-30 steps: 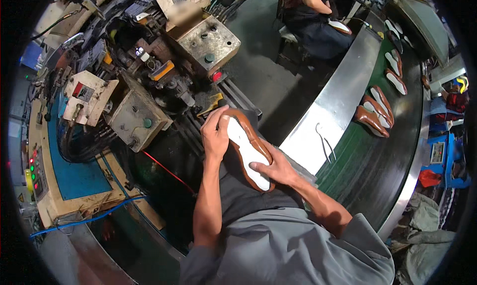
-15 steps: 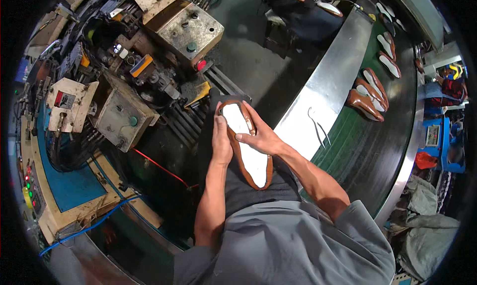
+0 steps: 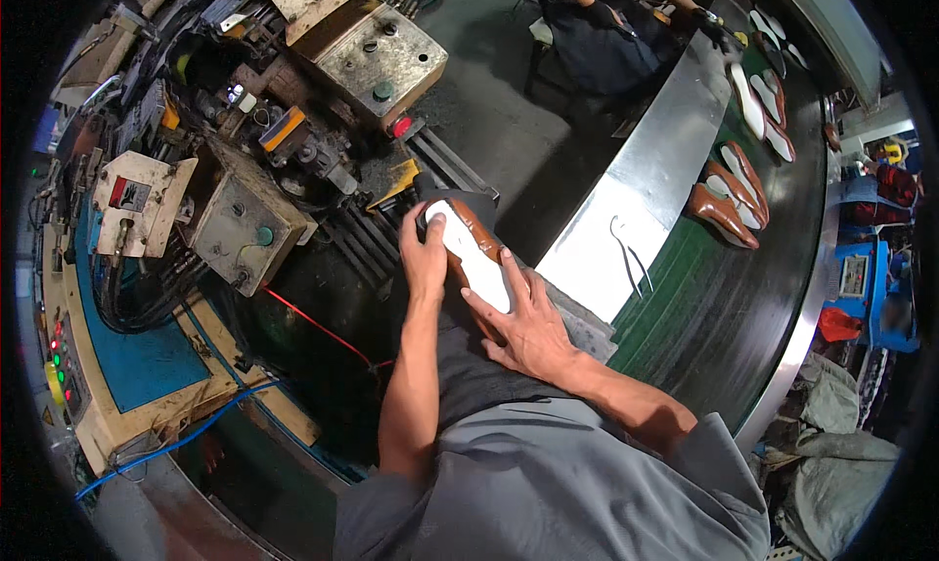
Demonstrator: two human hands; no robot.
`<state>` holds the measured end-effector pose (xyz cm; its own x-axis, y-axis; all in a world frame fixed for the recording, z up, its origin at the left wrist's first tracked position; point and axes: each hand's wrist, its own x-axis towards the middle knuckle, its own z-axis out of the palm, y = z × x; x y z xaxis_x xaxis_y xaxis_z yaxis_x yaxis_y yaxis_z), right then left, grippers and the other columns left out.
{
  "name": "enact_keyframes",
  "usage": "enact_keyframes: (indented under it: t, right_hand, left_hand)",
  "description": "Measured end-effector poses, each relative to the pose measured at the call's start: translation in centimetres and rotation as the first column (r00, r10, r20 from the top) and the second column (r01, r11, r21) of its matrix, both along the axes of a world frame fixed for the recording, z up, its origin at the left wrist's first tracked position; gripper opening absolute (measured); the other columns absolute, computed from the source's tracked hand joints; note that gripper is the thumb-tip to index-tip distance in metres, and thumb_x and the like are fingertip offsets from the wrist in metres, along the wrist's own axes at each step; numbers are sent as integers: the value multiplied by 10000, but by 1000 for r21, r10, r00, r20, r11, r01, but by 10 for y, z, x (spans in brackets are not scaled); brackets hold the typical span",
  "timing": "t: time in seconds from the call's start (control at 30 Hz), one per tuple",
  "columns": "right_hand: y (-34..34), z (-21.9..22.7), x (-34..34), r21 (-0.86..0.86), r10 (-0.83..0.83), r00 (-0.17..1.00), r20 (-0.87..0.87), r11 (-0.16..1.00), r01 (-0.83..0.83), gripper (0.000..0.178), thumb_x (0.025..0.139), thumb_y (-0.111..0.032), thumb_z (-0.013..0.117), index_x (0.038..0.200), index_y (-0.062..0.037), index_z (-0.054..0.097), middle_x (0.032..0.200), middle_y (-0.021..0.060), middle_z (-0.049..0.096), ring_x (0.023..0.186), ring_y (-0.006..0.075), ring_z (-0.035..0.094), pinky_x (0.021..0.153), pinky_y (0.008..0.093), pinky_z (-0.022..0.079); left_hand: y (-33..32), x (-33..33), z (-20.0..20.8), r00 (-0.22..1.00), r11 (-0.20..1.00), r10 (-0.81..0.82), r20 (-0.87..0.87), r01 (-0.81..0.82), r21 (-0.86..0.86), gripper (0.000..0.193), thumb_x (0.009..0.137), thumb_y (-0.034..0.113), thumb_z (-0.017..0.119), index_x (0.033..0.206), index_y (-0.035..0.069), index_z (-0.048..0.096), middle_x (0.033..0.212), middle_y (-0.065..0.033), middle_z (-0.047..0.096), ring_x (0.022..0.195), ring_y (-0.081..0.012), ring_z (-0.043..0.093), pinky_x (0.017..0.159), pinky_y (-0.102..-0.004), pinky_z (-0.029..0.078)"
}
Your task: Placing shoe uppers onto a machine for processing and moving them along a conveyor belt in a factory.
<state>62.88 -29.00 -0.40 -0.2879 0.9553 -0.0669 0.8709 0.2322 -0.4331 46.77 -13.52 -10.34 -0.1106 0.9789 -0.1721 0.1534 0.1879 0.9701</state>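
A brown leather shoe (image 3: pixel 477 260) rests over my lap, its white underside facing up and its far end tilted to the left. My left hand (image 3: pixel 423 256) wraps the far left end, with the thumb lying on the white underside. Lower down, my right hand (image 3: pixel 531 331) grips the near end, its fingers spread across the side and edge. That near end is partly hidden under the right hand. A pair of metal pincers (image 3: pixel 629 258) lies on the bright steel surface (image 3: pixel 597 253) to the right.
Several brown shoes (image 3: pixel 722 217) lie soles up on the green-and-dark conveyor (image 3: pixel 685 316) at right. A machine with grimy control boxes (image 3: pixel 377 62) stands at left. Beyond the steel surface sits another person (image 3: pixel 611 33) wearing dark gloves. A blue hose (image 3: pixel 181 448) runs at lower left.
My right hand has slid from the shoe's far end to its near end. The shoe has tilted leftward. The other person's hand now reaches over the conveyor, where another shoe lies.
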Motion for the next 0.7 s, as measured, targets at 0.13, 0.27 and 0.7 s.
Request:
enact_keyframes:
  t: [0.13,0.27,0.7]
  right_hand:
    - [-2,-8,3,80,-13,1000,12,997,12,946,758,-325,885,1600,-358,455,1683,363,141,1389,558,390,1120,589,460]
    - [-9,-15,3,135,-2,999,39,991,-3,943,750,-287,869,1596,-373,463,1680,370,145,1344,560,415,1089,565,494]
    - [13,1,-1,201,140,990,20,969,-141,757,739,-270,851,1462,-354,640,1681,344,188,1294,545,462,950,560,593]
  left_hand:
    - [27,-16,26,903,905,-204,-377,321,280,273,1034,143,613,1218,-26,723,1158,-214,735,1090,-410,692,946,-449,536]
    - [39,-28,27,838,862,-244,-488,418,288,275,1033,152,600,1192,-28,735,1120,-238,742,1048,-447,689,914,-461,540]
    - [52,-79,-5,951,952,-305,-39,305,-23,248,1003,176,663,1114,-18,771,941,-136,784,895,-218,721,853,-381,532]
